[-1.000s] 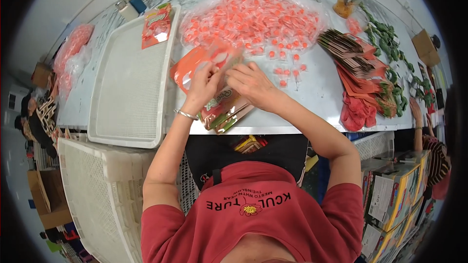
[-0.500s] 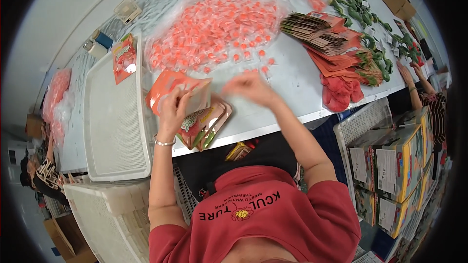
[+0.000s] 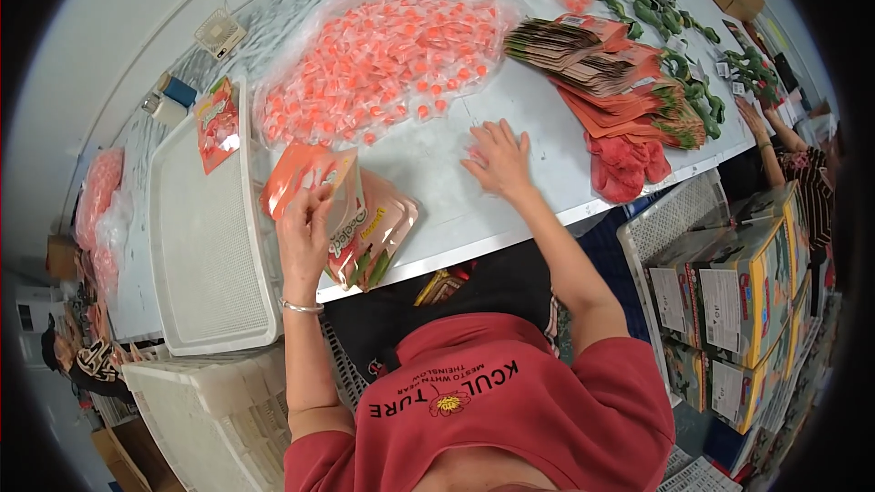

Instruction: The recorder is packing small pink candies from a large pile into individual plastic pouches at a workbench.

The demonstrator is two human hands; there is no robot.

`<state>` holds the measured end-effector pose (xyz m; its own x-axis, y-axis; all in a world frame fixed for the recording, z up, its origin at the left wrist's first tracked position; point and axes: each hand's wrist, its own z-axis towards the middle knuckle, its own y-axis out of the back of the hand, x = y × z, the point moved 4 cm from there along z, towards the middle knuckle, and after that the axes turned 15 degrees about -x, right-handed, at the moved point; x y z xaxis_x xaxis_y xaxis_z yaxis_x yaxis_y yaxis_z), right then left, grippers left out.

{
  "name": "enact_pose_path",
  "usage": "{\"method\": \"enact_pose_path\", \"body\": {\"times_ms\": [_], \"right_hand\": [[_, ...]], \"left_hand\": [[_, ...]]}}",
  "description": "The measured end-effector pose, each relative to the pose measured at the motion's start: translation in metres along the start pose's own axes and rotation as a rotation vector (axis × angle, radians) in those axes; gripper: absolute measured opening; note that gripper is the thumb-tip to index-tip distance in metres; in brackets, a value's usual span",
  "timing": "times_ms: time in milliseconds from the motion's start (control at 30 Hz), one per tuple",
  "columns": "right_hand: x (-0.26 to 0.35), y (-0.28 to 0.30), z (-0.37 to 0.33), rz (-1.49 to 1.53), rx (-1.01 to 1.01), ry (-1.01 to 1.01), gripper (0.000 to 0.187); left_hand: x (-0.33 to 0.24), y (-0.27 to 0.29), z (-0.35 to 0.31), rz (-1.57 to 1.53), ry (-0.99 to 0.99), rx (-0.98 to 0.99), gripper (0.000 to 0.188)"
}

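Left hand (image 3: pixel 305 223) is pinching an orange pouch (image 3: pixel 314 184) right over a few more pouches (image 3: pixel 378 237) at the near table edge. Right hand (image 3: pixel 497 159) lies flat, fingers spread, on the white table (image 3: pixel 428 159). Farther back sits the pile of orange candies (image 3: pixel 387 64).

Left hand (image 3: pixel 305 223) grips an orange pouch (image 3: pixel 314 184); right hand (image 3: pixel 499 159) lies flat on the white table (image 3: pixel 428 164)

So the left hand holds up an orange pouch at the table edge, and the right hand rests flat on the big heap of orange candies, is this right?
Not quite. In the head view the right hand lies flat on the bare white table, just below the heap of orange candies, not on it. The rest holds: the left hand holds up an orange pouch at the table edge.
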<state>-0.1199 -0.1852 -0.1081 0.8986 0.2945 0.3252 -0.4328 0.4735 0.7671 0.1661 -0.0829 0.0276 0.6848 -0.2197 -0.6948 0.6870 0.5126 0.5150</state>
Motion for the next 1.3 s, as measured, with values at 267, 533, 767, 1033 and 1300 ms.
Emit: {"method": "enact_pose_path", "body": {"times_ms": [267,533,767,1033,1300], "right_hand": [[0.009,-0.042,0.104,0.385,0.338,0.272,0.034],[-0.070,-0.003,0.103,0.697,0.554,-0.142,0.037],[-0.082,0.090,0.083,0.902,0.330,-0.349,0.026],[-0.073,0.045,0.023,0.421,0.126,0.159,0.011],[-0.109,0.050,0.030,0.069,-0.104,-0.106,0.009]], "left_hand": [[-0.030,0.000,0.016,0.004,0.022,0.000,0.019],[-0.026,0.027,0.017,-0.234,0.230,0.020,0.022],[-0.028,0.026,0.024,-0.283,0.191,-0.036,0.021],[-0.035,0.026,0.023,-0.221,0.131,-0.024,0.019],[-0.034,0.024,0.021,-0.199,0.128,-0.020,0.018]]}}
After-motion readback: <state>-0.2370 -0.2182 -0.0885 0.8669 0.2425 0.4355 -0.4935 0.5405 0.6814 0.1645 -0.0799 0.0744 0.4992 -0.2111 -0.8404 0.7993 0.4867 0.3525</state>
